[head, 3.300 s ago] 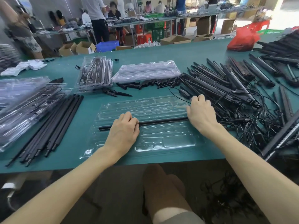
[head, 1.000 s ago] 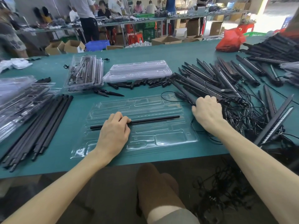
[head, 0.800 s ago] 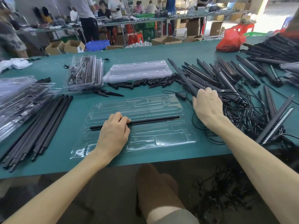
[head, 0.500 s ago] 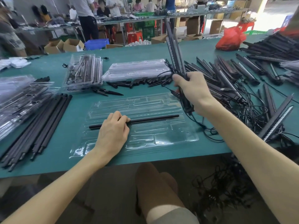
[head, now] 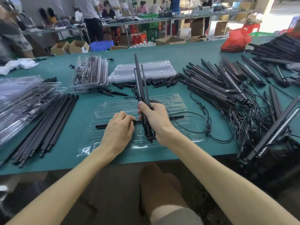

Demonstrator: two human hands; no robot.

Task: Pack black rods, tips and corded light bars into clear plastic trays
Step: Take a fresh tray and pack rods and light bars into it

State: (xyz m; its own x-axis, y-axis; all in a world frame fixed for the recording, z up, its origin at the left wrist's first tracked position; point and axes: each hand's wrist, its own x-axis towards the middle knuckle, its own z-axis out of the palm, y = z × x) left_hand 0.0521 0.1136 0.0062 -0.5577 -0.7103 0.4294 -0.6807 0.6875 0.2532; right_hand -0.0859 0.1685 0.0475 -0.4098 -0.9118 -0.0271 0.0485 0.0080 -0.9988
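Observation:
A clear plastic tray [head: 177, 103] lies on the green table in front of me. A black rod [head: 176, 117] lies lengthwise across its middle. My left hand [head: 118, 129] rests on the rod with curled fingers pressing it down. My right hand [head: 154, 116] grips two corded light bars [head: 140, 82] near their lower ends and holds them upright over the tray. Their black cord [head: 204, 127] trails to the right across the table.
A pile of corded light bars [head: 227, 83] and tangled cords fills the right side. Loose black rods [head: 47, 125] lie left, beside filled trays [head: 19, 101]. Black tips [head: 162, 82], stacked empty trays [head: 146, 70] and a packed tray stack [head: 90, 73] lie behind. People work at far tables.
My right hand left the rod, took two light bars from the pile, lifted them upright and swung them left over the tray. My left hand stayed on the rod.

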